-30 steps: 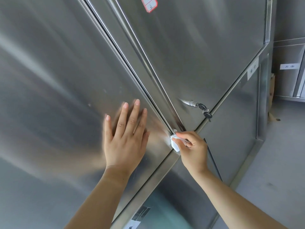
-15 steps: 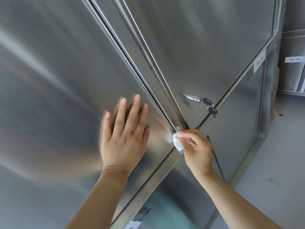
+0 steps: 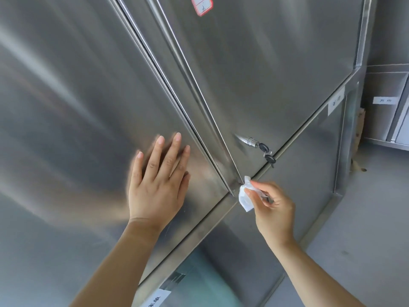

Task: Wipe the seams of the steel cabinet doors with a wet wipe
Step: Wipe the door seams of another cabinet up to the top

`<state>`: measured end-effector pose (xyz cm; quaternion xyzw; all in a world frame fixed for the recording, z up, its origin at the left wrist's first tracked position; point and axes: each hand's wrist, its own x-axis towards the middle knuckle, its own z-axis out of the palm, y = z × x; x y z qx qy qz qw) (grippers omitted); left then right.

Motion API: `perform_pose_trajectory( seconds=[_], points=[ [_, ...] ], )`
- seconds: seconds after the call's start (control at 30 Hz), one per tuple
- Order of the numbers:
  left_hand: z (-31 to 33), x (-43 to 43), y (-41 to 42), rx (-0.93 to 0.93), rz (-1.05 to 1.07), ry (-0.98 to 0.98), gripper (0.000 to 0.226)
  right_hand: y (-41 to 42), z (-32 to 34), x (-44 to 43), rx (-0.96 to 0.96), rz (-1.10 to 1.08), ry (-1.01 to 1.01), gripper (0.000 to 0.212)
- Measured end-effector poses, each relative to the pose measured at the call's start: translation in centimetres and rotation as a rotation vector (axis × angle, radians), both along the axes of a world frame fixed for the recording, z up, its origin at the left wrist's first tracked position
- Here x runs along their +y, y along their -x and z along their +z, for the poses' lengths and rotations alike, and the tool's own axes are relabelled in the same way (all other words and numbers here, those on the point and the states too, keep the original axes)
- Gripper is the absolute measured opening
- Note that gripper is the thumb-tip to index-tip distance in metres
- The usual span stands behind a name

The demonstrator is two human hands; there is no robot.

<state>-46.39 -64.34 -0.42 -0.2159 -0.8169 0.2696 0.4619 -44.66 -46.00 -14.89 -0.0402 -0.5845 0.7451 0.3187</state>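
Note:
Two steel cabinet doors fill the view, the left door (image 3: pixel 77 107) and the right door (image 3: pixel 265 74), with a dark seam (image 3: pixel 177 103) running diagonally between them. My left hand (image 3: pixel 158 185) lies flat with spread fingers on the left door, just left of the seam. My right hand (image 3: pixel 273 208) pinches a small white wet wipe (image 3: pixel 245 197) at the seam's lower end, where it meets the horizontal rail (image 3: pixel 194 235) under the doors.
A lock with a black key and a second hanging key (image 3: pixel 264 150) sticks out of the right door just above my right hand. A red-edged label (image 3: pixel 201 5) sits high on that door. Lower cabinet doors carry white labels (image 3: pixel 336 100). Grey floor lies at right.
The wipe has slid down the seam to its bottom corner by the rail. My left hand has stayed flat on the left door. The view shifted slightly.

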Motion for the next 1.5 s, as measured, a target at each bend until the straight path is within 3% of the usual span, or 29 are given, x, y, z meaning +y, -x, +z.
perform_pose_trajectory(
  seconds=[0.43,0.7,0.87,1.13,1.33,1.5],
  points=[
    [-6.5,9.3,-6.0,-0.497,0.146,-0.339,0.049,-2.1,-1.4,11.4,-0.242,0.182,-0.083,0.033],
    [-12.4,11.5,-5.7,-0.554,0.173,-0.316,0.048,-0.7,-5.2,11.2,-0.272,0.305,-0.101,0.033],
    [-18.2,10.3,-2.8,-0.418,0.112,-0.279,0.048,2.1,-9.9,9.5,-0.195,0.308,-0.092,0.033],
    [-23.4,8.9,2.8,0.164,0.096,-0.124,0.043,8.1,-14.4,6.3,0.178,0.279,-0.006,0.023],
    [-25.6,8.4,3.5,0.287,0.108,-0.092,0.053,10.2,-17.6,4.5,0.409,0.224,0.000,0.026],
    [-26.8,8.6,3.7,0.309,0.149,-0.085,0.061,10.8,-17.1,3.8,0.441,0.165,0.035,0.023]
  ],
)
